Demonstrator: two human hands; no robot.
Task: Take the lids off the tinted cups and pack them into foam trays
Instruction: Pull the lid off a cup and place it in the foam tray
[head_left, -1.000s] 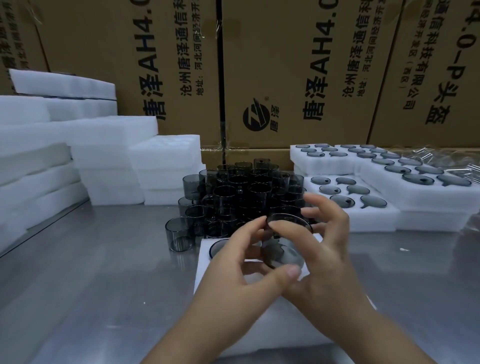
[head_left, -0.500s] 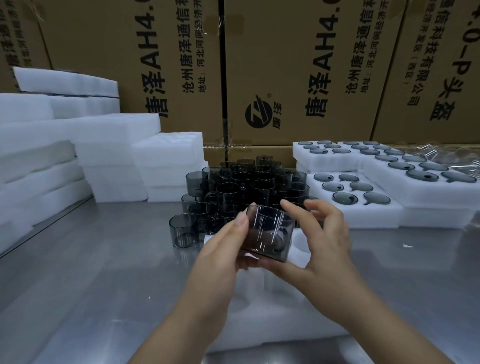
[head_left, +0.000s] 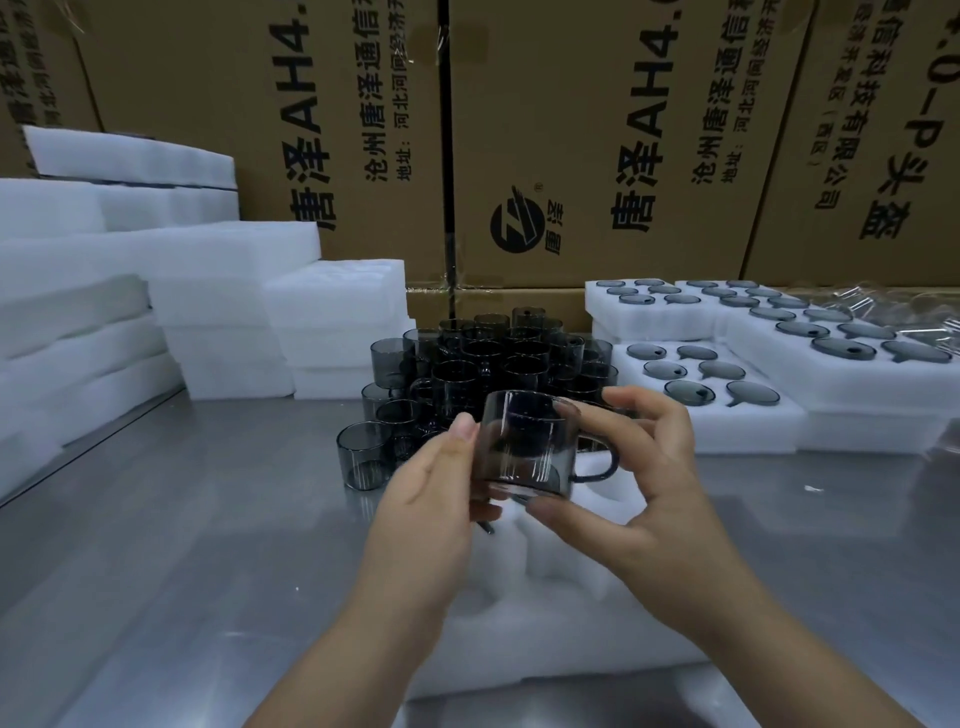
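Both hands hold one smoky tinted cup (head_left: 524, 447) upright in the air above a white foam tray (head_left: 561, 613) on the steel table. My left hand (head_left: 431, 499) grips the cup's left side. My right hand (head_left: 649, 467) pinches it from the right, thumb under the base and fingers at the rim. The cup's handle (head_left: 597, 462) points right. Behind the held cup stands a cluster of tinted cups (head_left: 488, 364). Foam trays with lids (head_left: 696, 379) in their pockets lie at the right.
Stacks of white foam trays (head_left: 208, 291) fill the left and back left. Cardboard boxes (head_left: 571, 145) form a wall behind everything. Clear plastic bags (head_left: 893, 312) lie at the far right. Bare steel table (head_left: 182, 545) shows at the left.
The cup has been turned from tilted, mouth toward me, to upright with its handle showing on the right, and raised slightly. Both hands keep hold of it.
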